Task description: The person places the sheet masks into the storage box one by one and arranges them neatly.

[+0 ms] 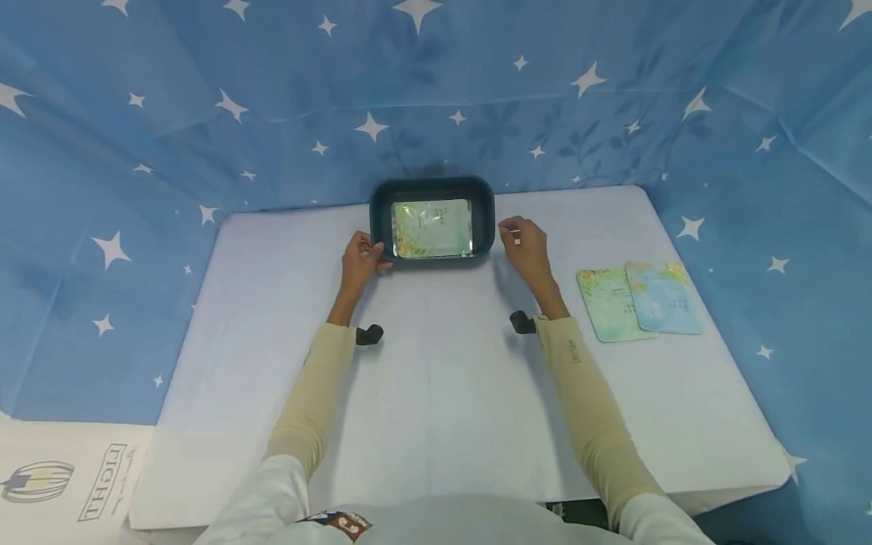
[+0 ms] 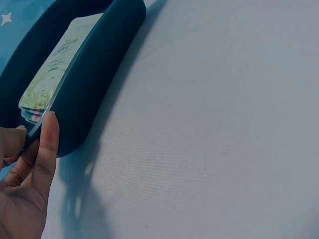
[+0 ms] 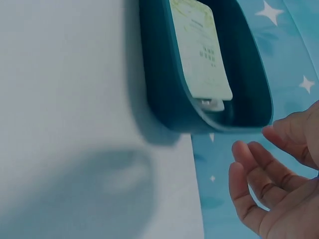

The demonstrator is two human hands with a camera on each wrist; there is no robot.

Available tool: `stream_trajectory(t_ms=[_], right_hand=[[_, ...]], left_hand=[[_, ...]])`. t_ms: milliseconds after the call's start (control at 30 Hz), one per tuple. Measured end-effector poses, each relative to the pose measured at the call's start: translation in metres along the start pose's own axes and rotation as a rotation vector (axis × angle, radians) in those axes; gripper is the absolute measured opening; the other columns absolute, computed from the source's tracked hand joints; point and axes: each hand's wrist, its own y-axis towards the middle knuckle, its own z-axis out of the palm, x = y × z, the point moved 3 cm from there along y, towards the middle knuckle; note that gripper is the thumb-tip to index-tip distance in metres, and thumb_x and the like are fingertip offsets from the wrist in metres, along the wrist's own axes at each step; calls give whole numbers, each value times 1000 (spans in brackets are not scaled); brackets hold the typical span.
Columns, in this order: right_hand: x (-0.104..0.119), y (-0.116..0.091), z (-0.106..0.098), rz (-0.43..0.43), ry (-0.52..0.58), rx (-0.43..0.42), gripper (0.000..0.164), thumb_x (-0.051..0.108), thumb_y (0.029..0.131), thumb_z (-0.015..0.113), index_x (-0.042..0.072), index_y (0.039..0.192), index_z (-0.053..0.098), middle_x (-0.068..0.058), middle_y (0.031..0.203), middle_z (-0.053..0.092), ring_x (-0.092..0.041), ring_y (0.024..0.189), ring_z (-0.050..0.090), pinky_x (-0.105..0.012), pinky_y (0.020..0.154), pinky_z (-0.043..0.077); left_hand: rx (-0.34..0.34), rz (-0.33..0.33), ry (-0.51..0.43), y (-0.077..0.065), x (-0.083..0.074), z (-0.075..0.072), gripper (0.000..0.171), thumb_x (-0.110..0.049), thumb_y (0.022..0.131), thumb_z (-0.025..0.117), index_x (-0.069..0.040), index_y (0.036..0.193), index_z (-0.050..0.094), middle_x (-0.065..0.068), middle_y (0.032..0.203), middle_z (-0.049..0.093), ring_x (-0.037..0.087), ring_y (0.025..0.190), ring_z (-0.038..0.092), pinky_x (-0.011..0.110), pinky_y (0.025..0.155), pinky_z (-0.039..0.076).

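Observation:
A dark teal rectangular bin (image 1: 483, 219) stands at the far edge of the table, holding a stack of flat sachets (image 1: 433, 228); the top one is pale green with a floral print. At the bin's near left corner, my left hand (image 1: 361, 261) pinches the rim, thumb on the inside and fingers (image 2: 49, 137) along the outer wall. My right hand (image 1: 526, 244) is just off the bin's right end, its fingers loosely bent with nothing between them. In the right wrist view, the thumb tip is close to the bin's corner.
A green sachet (image 1: 606, 306) and a blue sachet (image 1: 664, 303) overlap on the right side of the white table (image 1: 429, 393). Blue star-patterned cloth (image 1: 272, 91) hangs behind and beside the table. A printed pale cloth (image 1: 68, 477) lies at lower left.

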Motion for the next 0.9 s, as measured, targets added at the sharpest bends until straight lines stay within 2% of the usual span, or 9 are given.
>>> stream_trajectory(t_ms=[100, 267, 467, 600, 733, 900], right_hand=[[-7, -2, -7, 35, -2, -14, 19, 9, 99, 55, -4, 107, 66, -21, 107, 68, -36, 99, 67, -47, 90, 61], [-21, -7, -19, 114, -15, -41, 20, 10, 99, 53, -3, 106, 67, -21, 106, 69, -36, 101, 67, -47, 91, 59], [-44, -16, -42, 248, -92, -90, 21, 9, 98, 53, -4, 107, 67, -24, 106, 69, -38, 99, 66, -49, 86, 60], [-64, -26, -63, 348, -161, -112, 24, 11, 99, 51, -3, 110, 66, -24, 108, 68, -38, 99, 64, -49, 84, 58], [-79, -37, -85, 439, -182, -131, 27, 12, 99, 48, -4, 113, 65, -25, 111, 66, -40, 103, 62, -51, 89, 56], [-93, -51, -111, 524, -197, -134, 31, 12, 99, 47, -8, 116, 63, -29, 116, 63, -46, 110, 58, -58, 99, 51]], left_hand=[[-10, 1, 17, 1, 1, 0, 25, -7, 98, 58, 7, 105, 40, 3, 77, 45, 9, 60, 66, 40, 73, 68], [-17, -2, 20, 2, 3, 0, 20, -6, 97, 59, 1, 101, 40, 2, 75, 46, 8, 57, 66, 38, 70, 68], [2, -36, -7, 2, 2, -1, 26, -7, 97, 59, 8, 107, 40, 4, 76, 46, 10, 59, 67, 40, 73, 68], [23, -50, -18, -4, -10, -1, 27, -2, 96, 58, 13, 109, 39, 7, 77, 46, 18, 62, 70, 45, 76, 66], [30, -39, 3, -12, -23, 0, 27, 0, 96, 57, 15, 109, 38, 10, 77, 46, 25, 66, 71, 50, 78, 65], [28, -17, -1, -13, -26, -1, 28, 1, 97, 56, 17, 109, 37, 12, 79, 46, 28, 67, 71, 52, 79, 64]])
